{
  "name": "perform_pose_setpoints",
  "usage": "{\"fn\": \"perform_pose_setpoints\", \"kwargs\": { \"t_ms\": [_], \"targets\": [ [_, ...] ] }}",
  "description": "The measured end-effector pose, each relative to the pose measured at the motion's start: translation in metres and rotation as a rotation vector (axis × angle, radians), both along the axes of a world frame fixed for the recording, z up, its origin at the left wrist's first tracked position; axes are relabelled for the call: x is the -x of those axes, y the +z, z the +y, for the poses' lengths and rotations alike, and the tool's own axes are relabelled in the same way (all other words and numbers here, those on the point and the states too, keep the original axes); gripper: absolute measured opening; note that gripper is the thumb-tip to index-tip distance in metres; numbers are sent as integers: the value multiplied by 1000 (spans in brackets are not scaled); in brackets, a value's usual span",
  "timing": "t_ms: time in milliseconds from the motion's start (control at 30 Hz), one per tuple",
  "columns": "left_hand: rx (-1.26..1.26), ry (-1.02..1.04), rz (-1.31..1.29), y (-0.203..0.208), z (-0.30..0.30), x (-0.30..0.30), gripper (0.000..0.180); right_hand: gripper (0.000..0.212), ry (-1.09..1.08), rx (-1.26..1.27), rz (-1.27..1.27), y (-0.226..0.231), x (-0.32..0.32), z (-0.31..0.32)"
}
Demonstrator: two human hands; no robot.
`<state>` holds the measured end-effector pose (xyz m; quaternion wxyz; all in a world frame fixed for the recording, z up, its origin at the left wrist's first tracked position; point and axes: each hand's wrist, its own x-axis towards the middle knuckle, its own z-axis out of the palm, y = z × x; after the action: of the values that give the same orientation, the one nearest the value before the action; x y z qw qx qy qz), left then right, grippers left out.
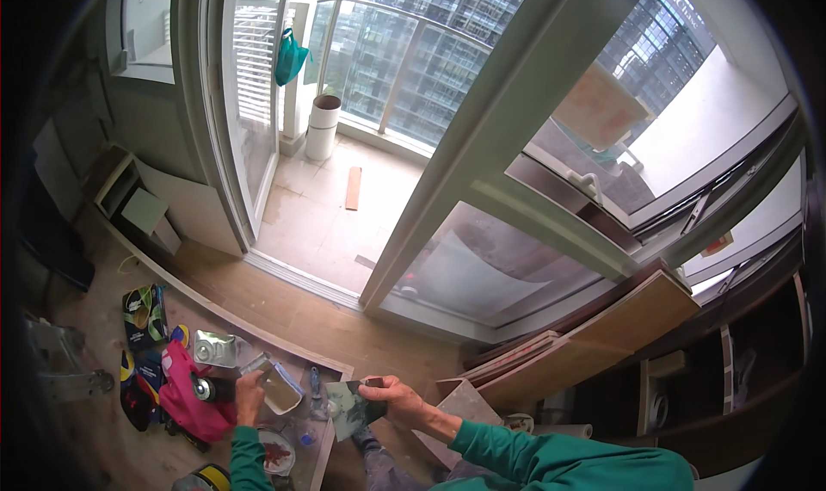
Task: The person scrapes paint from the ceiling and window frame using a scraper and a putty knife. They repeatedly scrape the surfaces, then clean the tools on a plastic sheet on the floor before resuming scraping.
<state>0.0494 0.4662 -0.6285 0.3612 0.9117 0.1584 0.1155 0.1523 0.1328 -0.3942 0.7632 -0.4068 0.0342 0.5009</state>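
My right hand [394,400] is closed round the dark edge of a wide flat scraper [348,411], whose squarish, shiny grey-green blade hangs toward the left. On the left, my left hand [249,395] has its fingers bent at the near-left rim of a rectangular tub [295,403] with a pale, bluish edge and a grey-brown inside. Whether those fingers grip the rim or only rest against it is hard to see. Just below the tub sits a white bowl [288,467] with reddish-brown stuff in it. A blue-handled tool [316,381] lies between tub and scraper.
Beside my left arm lie a pink bag [191,405], a silvery tin [214,348], a black can [215,389] and a dark printed package [144,317]. Wooden boards [594,329] lean at right. An open glass door [258,112] leads to a balcony holding a white tube [323,131].
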Motion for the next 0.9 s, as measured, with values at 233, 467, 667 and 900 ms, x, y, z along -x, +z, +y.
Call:
{"fn": "perform_pose_setpoints", "kwargs": {
  "t_ms": [233,467,667,900],
  "targets": [
    [121,140,162,-33,-19,8,21,24,26,-13,9,-6,-1,5],
    [196,392,-89,-10,-26,22,26,25,47,12,28,-26,-6,10],
    [150,409,-72,34,-42,34,27,25,62,5,34,-37,-7,16],
    [161,441,-160,58,-51,41,23,26,63,20,32,-28,-7,22]
  ]
}}
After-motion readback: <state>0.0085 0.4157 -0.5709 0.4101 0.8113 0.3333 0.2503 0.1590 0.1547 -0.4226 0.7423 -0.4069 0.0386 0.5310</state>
